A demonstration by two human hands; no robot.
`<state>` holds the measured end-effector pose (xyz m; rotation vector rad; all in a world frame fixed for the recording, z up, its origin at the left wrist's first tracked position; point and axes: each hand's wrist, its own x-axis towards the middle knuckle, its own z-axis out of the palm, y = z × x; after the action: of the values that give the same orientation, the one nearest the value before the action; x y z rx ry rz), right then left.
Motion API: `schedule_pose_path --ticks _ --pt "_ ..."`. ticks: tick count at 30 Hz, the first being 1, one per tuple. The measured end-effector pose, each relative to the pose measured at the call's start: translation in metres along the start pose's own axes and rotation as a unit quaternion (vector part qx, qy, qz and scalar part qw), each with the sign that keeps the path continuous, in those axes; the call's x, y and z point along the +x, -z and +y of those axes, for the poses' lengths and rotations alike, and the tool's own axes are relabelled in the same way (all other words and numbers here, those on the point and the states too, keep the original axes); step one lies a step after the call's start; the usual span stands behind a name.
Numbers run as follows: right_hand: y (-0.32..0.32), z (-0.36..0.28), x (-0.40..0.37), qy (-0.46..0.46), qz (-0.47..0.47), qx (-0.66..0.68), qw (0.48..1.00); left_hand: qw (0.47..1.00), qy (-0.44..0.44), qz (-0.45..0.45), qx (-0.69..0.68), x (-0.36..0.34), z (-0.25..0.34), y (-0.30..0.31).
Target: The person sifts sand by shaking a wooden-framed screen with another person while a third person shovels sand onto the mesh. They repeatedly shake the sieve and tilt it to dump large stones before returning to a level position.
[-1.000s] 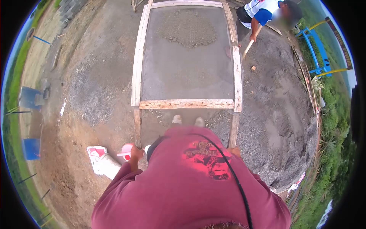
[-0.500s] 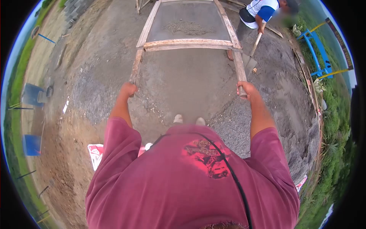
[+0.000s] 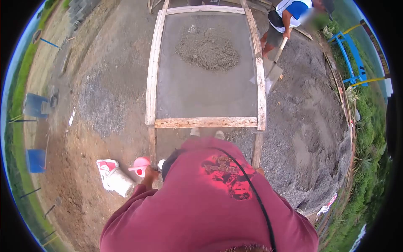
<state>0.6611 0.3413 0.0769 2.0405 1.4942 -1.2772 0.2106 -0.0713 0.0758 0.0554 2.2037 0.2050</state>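
Note:
A wooden-framed sieve (image 3: pixel 205 122) is drawn up close in front of my body, with a heap of wet, coarse grey sand or gravel (image 3: pixel 212 49) on its mesh. My left hand (image 3: pixel 150 174) is closed round the end of its left handle (image 3: pixel 152 143). At the right handle (image 3: pixel 257 148) my right hand (image 3: pixel 260 171) is also closed; my shirt hides most of it. Beside my left hand are a pink dipper (image 3: pixel 142 163) and a whitish bucket (image 3: pixel 120 181) on its side. My shoes show just under the near rail.
To the right a co-worker (image 3: pixel 289 17) bends with a shovel (image 3: pixel 273 73) beside the sieve. A grey gravel pile (image 3: pixel 310 126) spreads below. Someone's legs show beyond the far rail. Blue containers (image 3: pixel 36 161) stand at left; a blue metal frame (image 3: pixel 350 59) stands at right.
Both my hands have pulled the sieve back toward me, and the heap on it came along. The pink dipper and bucket have come into view. The co-worker's shovel has shifted slightly.

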Motion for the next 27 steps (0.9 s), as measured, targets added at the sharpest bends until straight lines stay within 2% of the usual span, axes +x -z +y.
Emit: schedule_pose_path --ticks 1,2,3,4,5,6,8,9,11,14,15,16,17,18,19,20,21,22,23,24,27 --pt "-0.004 -0.005 0.017 0.032 0.01 -0.02 0.999 0.992 -0.077 0.069 0.07 0.042 -0.031 -0.018" --pt "-0.01 -0.007 0.043 0.061 0.018 -0.042 0.997 0.993 -0.074 0.055 0.074 0.044 -0.011 -0.007" --pt "-0.01 -0.027 0.056 0.062 -0.04 0.054 0.996 0.994 -0.069 0.041 0.079 0.045 0.03 0.017" --pt "-0.007 -0.061 0.073 0.062 -0.097 0.149 0.982 0.997 -0.054 0.06 0.008 0.068 0.052 0.03" --pt "-0.001 -0.095 0.093 0.084 -0.102 0.154 0.979 0.996 -0.055 0.065 0.018 0.091 0.08 0.047" --pt "0.014 -0.139 0.098 0.109 -0.124 0.191 0.968 0.982 -0.102 0.142 0.074 0.124 0.103 0.062" --pt "0.056 -0.227 0.09 0.119 -0.131 0.179 0.968 0.991 -0.087 0.096 0.024 0.105 0.192 0.134" --pt "0.082 -0.27 0.064 0.129 -0.127 0.179 0.967 0.983 -0.119 0.14 0.026 0.108 0.217 0.157" --pt "0.116 -0.323 0.04 0.123 -0.122 0.162 0.971 0.979 -0.156 0.126 0.038 0.105 0.251 0.201" --pt "0.116 -0.314 0.041 0.126 -0.115 0.15 0.974 0.985 -0.134 0.099 0.04 0.091 0.248 0.196" --pt "0.099 -0.289 0.048 0.114 -0.101 0.176 0.973 0.977 -0.163 0.124 0.056 0.114 0.219 0.166" --pt "0.079 -0.254 0.057 0.119 -0.103 0.193 0.969 0.986 -0.123 0.11 0.009 0.101 0.199 0.138" --pt "0.06 -0.214 0.068 0.125 -0.103 0.212 0.964 0.975 -0.139 0.167 0.054 0.118 0.161 0.098" --pt "0.041 -0.169 0.08 0.136 -0.097 0.207 0.964 0.983 -0.097 0.148 0.056 0.129 0.12 0.061" --pt "0.029 -0.13 0.066 0.139 -0.084 0.192 0.968 0.994 -0.051 0.093 0.022 0.127 0.077 0.032" --pt "0.014 -0.081 0.072 0.123 -0.091 0.186 0.971 0.999 -0.04 0.021 -0.013 0.062 0.078 0.035" --pt "0.011 -0.06 0.045 0.083 -0.114 0.195 0.971 0.999 -0.039 0.024 -0.027 0.104 0.001 -0.013" --pt "0.005 -0.032 0.04 0.132 -0.062 0.079 0.986 0.999 -0.031 0.028 0.006 0.064 -0.002 -0.012" --pt "-0.001 0.0 0.041 0.168 0.0 -0.04 0.985 0.997 -0.047 0.061 -0.017 0.032 -0.005 -0.014" --pt "-0.005 -0.003 0.021 0.09 0.062 -0.123 0.986 0.993 -0.062 0.093 -0.038 0.016 -0.009 -0.015" --pt "-0.004 -0.024 0.006 0.048 0.008 0.023 0.999 0.992 -0.083 0.097 0.012 0.024 -0.015 -0.006"
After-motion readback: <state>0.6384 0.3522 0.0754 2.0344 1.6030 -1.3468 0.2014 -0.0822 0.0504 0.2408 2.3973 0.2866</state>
